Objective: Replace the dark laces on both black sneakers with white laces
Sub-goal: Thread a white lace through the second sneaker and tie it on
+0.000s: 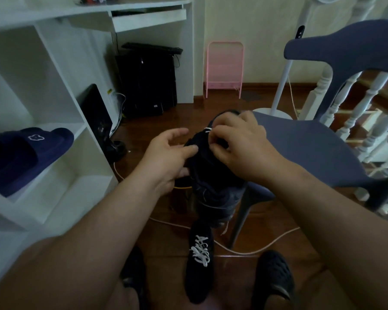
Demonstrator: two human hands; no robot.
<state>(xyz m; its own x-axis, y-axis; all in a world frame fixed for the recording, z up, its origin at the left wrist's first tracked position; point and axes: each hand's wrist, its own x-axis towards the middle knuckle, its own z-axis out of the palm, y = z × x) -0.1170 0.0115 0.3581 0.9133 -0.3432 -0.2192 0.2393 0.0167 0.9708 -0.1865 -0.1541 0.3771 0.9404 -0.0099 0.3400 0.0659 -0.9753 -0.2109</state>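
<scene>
Glossy dark wood floor (173, 113), matt black knit cloth sneaker (198, 276), smooth matt plastic chair (311, 148), fuzzy navy cloth slipper (20, 157)

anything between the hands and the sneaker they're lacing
Nothing visible. Both hands are already on the sneaker: the left hand holds its side, and the right hand pinches the white lace at its top.
</scene>
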